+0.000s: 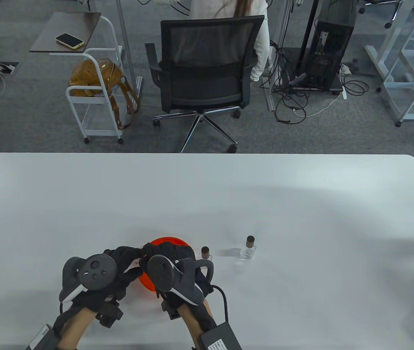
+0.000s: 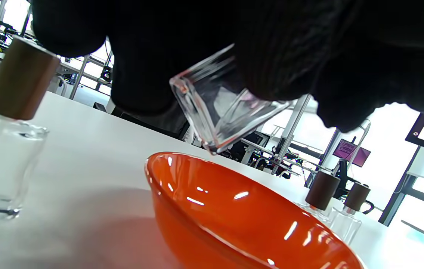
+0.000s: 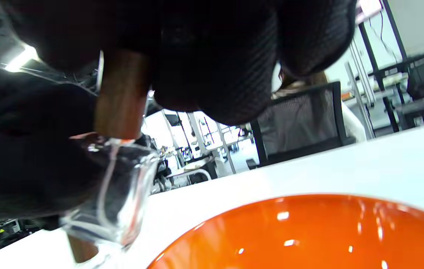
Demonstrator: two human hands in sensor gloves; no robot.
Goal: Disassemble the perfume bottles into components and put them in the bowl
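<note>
Table view: both hands meet over the orange bowl (image 1: 167,241), left hand (image 1: 119,269) and right hand (image 1: 172,260) knuckle to knuckle; what they grip is hidden here. Two capped bottles stand just right of the bowl, the nearer one (image 1: 205,253) beside its rim, the farther one (image 1: 249,248) apart. White table (image 1: 265,204); beyond it an office chair (image 1: 207,69), a cart with a brown bag (image 1: 96,78), a phone (image 1: 69,41).

Left wrist view: left fingers (image 2: 141,67) clamp the held bottle's clear glass body (image 2: 223,101), tilted above the bowl. Another capped bottle (image 2: 6,123) stands left of the bowl.

Right wrist view: right fingers (image 3: 215,63) curl round the wooden cap (image 3: 120,95), seated on the glass.

Judgement: cap removal in hand, bowl looks empty. Next: twist or pull the cap off, drop both parts in.
</note>
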